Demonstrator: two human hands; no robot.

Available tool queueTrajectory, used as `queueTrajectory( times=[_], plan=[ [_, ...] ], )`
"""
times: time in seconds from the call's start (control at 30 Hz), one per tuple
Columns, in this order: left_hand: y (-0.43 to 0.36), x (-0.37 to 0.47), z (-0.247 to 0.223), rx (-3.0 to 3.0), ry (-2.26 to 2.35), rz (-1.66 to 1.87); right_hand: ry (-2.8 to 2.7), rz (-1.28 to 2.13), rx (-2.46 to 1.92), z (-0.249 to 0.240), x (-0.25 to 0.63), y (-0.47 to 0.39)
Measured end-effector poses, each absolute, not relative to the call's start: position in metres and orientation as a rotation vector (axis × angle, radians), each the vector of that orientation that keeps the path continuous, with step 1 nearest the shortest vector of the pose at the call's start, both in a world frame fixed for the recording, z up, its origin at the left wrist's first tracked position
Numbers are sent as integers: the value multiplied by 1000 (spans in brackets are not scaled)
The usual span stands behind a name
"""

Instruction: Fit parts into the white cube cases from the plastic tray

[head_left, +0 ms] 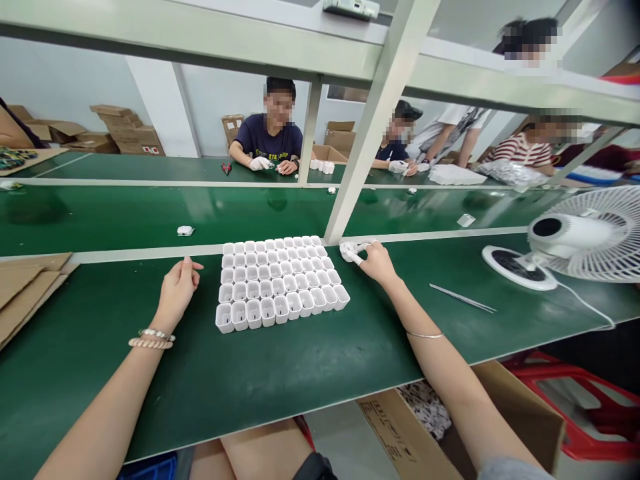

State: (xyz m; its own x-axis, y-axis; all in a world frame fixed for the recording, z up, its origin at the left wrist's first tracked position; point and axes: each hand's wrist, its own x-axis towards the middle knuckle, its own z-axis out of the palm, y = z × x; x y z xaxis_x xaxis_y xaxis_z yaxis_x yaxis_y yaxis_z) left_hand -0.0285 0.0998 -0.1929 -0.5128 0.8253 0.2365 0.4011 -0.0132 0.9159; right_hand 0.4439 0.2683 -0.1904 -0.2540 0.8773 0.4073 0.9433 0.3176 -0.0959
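Note:
Rows of small white open-topped cups (273, 283) stand packed together on the green table (280, 380). To their left, my left hand (180, 287) is above the table with its fingers curled in and the index finger partly out; no object shows in it. My right hand (375, 261) is beyond the right back corner of the cups, its thumb and fingers closed on a crumpled white item (351, 251). Metal tweezers (463, 298) lie on the table to the right of that hand.
A white fan (565, 230) stands at the right, its cable trailing over the table. Flat cardboard (30, 287) lies at the left. A slanted post (367, 127) rises behind the cups. People work across the green belt (125, 213), which carries small white parts (185, 231).

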Motion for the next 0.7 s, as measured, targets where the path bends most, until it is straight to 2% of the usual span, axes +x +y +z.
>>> queueTrajectory(
  times=[0.17, 0.43, 0.7],
  plan=[
    [97, -23, -185, 1352, 1986, 1434, -2199, -292, -1556, -197, 444, 270],
    [91, -21, -175, 1799, 2015, 1019, -2143, -382, -1335, -212, 451, 279],
    [115, -13, -188, 2096, 2165, 818, -2142, -566, -1558, -191, 456, 262]
  ],
)
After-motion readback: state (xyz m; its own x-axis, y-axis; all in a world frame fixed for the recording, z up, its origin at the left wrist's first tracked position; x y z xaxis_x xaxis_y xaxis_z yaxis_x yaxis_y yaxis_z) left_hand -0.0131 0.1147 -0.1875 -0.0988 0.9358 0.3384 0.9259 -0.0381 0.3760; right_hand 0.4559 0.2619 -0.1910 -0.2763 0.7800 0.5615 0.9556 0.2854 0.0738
